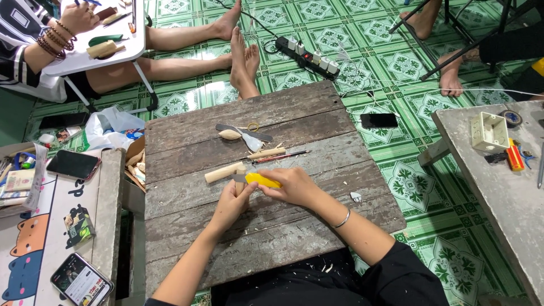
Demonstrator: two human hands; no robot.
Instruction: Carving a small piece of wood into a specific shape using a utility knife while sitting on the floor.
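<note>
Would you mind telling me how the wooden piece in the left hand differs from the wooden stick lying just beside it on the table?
The small wooden piece is pinched upright in the left hand, while the wooden stick lies flat on the plank table, untouched. The held piece looks shorter; the stick is longer. The yellow utility knife in the right hand meets the held piece only. Both are pale, bare wood.

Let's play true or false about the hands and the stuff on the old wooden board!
1. The right hand holds a yellow knife. True.
2. The left hand holds a phone. False: it holds a small wood piece.
3. A wooden stick lies on the plank table. True.
4. The floor is plain white. False: it is green patterned tile.
5. A black phone lies on the floor. True.
</note>
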